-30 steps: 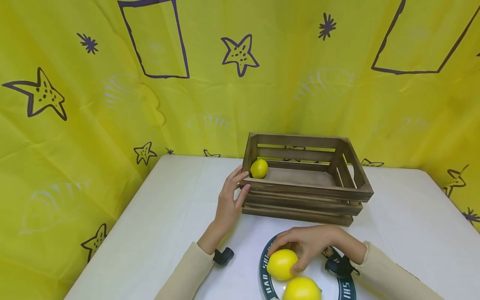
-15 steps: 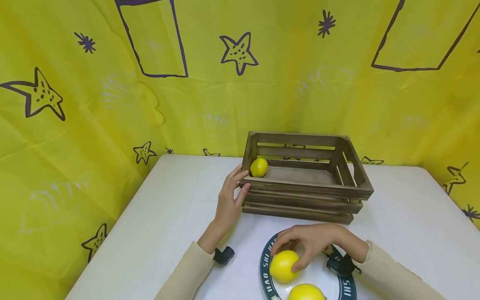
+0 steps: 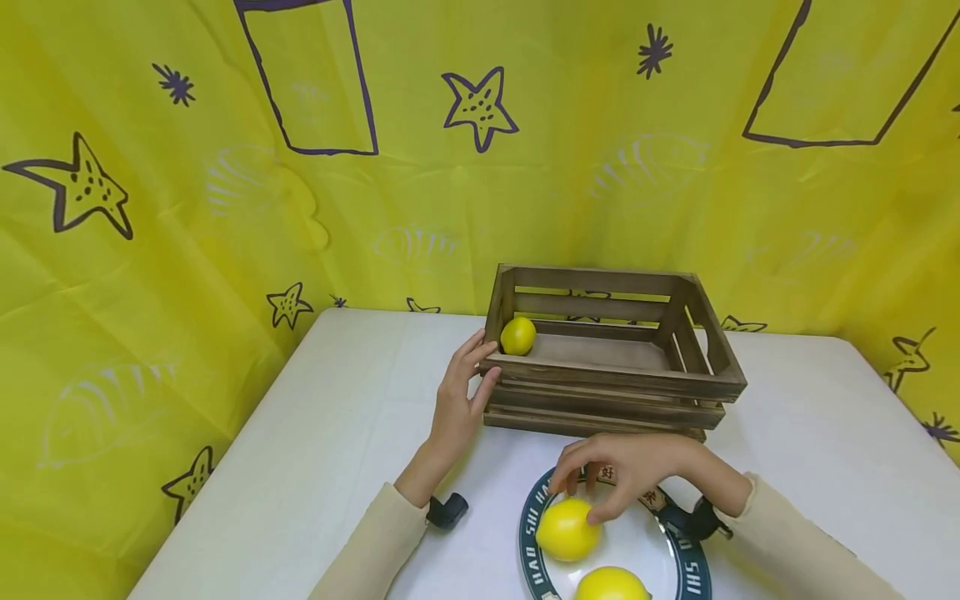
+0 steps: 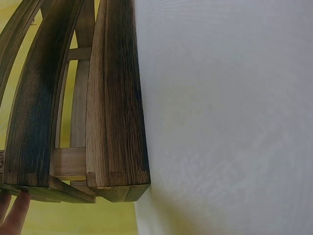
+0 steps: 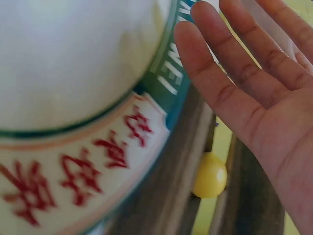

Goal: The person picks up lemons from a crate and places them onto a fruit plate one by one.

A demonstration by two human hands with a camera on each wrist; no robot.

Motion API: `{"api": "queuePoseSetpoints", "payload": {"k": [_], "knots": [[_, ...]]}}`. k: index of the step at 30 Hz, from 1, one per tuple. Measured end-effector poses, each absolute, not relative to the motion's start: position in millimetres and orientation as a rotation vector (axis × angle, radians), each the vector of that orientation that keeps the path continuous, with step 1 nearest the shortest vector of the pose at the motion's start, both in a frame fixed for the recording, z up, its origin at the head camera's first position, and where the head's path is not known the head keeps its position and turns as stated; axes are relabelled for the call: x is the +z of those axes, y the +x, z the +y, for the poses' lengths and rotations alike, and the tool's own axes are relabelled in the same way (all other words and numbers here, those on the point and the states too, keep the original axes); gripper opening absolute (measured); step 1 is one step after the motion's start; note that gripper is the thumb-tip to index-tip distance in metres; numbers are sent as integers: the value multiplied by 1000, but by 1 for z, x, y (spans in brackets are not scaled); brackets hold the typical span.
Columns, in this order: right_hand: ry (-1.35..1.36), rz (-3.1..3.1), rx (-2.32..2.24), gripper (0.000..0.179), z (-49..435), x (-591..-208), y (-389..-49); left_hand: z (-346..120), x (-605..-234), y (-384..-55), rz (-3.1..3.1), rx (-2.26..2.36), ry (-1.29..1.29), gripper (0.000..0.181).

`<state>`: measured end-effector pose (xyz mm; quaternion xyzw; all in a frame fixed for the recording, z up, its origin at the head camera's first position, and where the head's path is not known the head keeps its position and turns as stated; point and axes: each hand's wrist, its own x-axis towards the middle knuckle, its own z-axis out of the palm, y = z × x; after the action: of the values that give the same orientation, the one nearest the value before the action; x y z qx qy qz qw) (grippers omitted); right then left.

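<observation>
My left hand (image 3: 459,398) rests at the left front corner of a dark brown slatted wooden crate (image 3: 611,392), its fingers nearly straight against the rim. In the left wrist view two fingertips (image 4: 17,211) touch the end of a slat. One yellow lemon (image 3: 518,336) lies inside the crate, in its left corner. Over a round plate (image 3: 529,542) with a dark green lettered rim hovers my right hand (image 3: 637,468), fingers loosely extended. Its thumb overlaps the upper right of a lemon (image 3: 568,530) on the plate; the right wrist view shows nothing in the palm.
A second lemon (image 3: 611,585) on the plate is cut off by the lower frame edge. Both stand on a white table (image 3: 360,433), the crate behind the plate. A yellow curtain (image 3: 420,192) with starfish drawings hangs behind and along the sides.
My right hand has loosened from the lemon and risen slightly up and to the right. The nearer lemon has shifted a little towards the lower right. The left hand and crate have stayed put.
</observation>
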<state>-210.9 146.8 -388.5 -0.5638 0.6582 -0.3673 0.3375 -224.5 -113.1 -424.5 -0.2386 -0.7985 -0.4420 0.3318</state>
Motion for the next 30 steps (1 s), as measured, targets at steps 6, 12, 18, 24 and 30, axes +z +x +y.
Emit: {"api": "queuePoseSetpoints", "payload": {"k": [6,12,18,24,30], "knots": [[-1522,1769,-926,40,151,-375,-213,-113,-424,-224,-2087,-1154,-623,40],[-1608,1790,-896,41,155,-357,-215,-113,-424,-224,-2088,-1161,-624,39],[-1666,1830,-851,42,155,-339,-218,-115,-422,-223,-2103,-1181,-603,37],[-1667,1855,-823,41,157,-318,-221,-115,-423,-224,-2086,-1173,-616,38],[-1731,1922,-780,42,163,-286,-229,-114,-423,-224,-2094,-1183,-618,39]]}}
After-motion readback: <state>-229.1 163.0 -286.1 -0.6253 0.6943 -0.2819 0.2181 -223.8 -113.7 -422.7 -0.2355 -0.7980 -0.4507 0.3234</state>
